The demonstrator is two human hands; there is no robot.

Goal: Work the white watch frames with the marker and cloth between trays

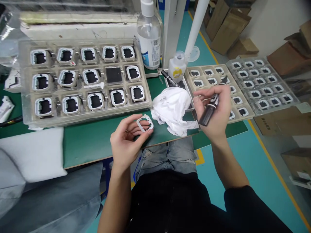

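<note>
My left hand (pixel 128 139) pinches a small white square frame with rounded corners (pixel 139 125) by its edges, just above the front of the green table. A black marker pen (pixel 211 108) rests in my right hand (pixel 216 111), its thick end pointing down toward me and its other end up and away. Between my hands a crumpled white cloth (pixel 173 108) lies on the table. To the left, a plastic tray (pixel 97 112) holds rows of similar frames, and one of its pockets (pixel 114 75) shows only a dark square.
Behind the cloth stand a clear pump bottle (pixel 152 42) and a small white bottle (pixel 177 69) with its cap flipped back. Another marker (pixel 169 78) lies beside them. More frame trays (pixel 263 85) extend on the right. Cardboard boxes (pixel 228 26) line the floor. Another person's sleeve (pixel 11 174) appears at left.
</note>
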